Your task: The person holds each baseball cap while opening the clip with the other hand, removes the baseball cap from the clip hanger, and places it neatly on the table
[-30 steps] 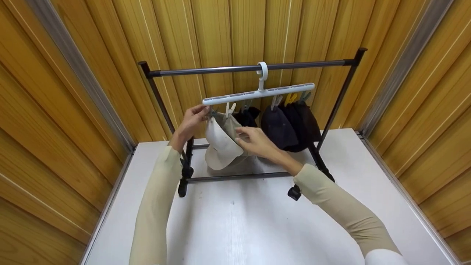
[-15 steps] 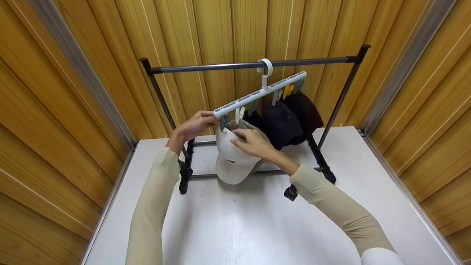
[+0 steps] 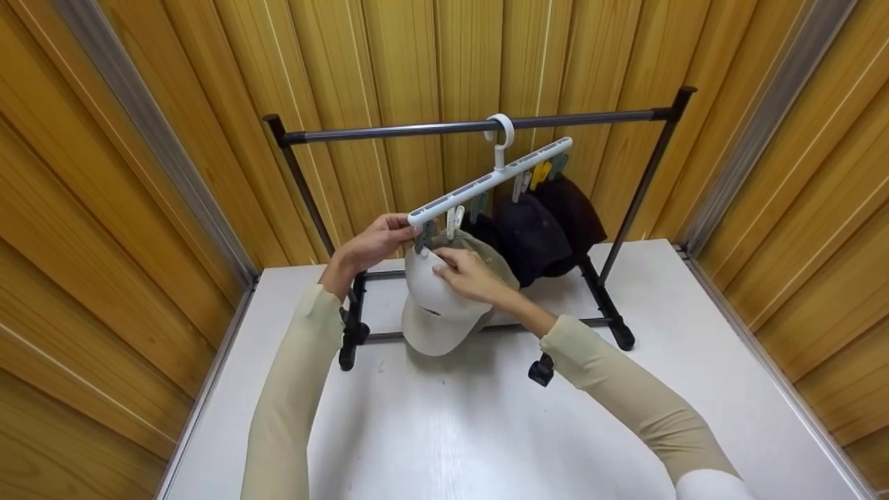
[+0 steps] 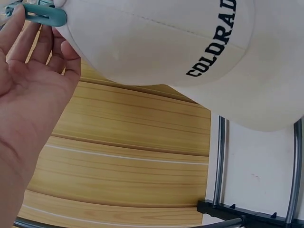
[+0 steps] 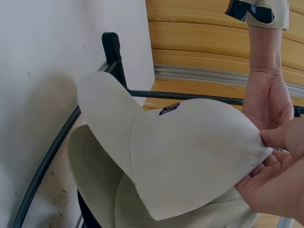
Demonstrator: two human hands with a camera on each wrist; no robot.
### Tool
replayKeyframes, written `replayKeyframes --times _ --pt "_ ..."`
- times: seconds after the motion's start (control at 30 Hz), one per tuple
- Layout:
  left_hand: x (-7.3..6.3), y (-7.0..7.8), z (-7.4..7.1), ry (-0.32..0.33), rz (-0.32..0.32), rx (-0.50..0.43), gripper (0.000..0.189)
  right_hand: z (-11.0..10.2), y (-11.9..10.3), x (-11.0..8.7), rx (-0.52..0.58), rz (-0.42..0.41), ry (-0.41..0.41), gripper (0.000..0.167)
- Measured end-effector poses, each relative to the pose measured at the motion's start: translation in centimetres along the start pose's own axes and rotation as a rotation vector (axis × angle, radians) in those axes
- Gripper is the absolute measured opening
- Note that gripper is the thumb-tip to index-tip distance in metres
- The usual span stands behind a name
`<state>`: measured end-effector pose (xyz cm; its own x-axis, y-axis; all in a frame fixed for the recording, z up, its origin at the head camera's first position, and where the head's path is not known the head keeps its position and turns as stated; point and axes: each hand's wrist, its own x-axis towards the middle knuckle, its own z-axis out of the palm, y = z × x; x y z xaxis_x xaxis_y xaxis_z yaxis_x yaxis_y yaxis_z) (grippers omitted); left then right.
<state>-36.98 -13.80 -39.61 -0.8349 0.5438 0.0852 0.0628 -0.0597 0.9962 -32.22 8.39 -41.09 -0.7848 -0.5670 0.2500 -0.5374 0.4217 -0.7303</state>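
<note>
The white cap (image 3: 427, 295), nearest of all, is held brim downward below the near end of the hanger (image 3: 455, 198), and the step in hand is judged to be work on its fastening at the teal clip (image 3: 424, 239); whether fixing or freeing is meant cannot be told. What seems called for is that the cap be kept steady while the clip is worked. The cap's edge is pinched in the right hand (image 3: 471, 273), the thumb laid outside and the fingers curled behind. Just beyond, the clip is pinched narrowly by the left hand (image 3: 375, 243) at the hanger's tip. Farther back, a tan cap (image 3: 494, 258) is hung beneath a white clip (image 3: 455, 222), then dark caps (image 3: 538, 232) are bunched toward the hanger's far end, below the rail (image 3: 389, 130).
</note>
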Motion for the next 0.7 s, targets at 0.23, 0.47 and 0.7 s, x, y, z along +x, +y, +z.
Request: replayKeyframes --times 0.23,0.47,0.7 --pt "-0.6 0.0 0.2 0.048 -0.009 0.057 0.019 0.3 -0.5 0.1 0.075 0.048 -0.051 0.029" --pt "-0.6 0.1 0.4 0.128 0.049 0.048 0.019 0.6 -1.2 -0.2 0.087 0.071 -0.084 0.029" --pt "-0.8 0.3 0.3 0.156 0.030 -0.003 0.030 1.5 -1.5 -1.7 0.104 0.168 -0.210 0.029"
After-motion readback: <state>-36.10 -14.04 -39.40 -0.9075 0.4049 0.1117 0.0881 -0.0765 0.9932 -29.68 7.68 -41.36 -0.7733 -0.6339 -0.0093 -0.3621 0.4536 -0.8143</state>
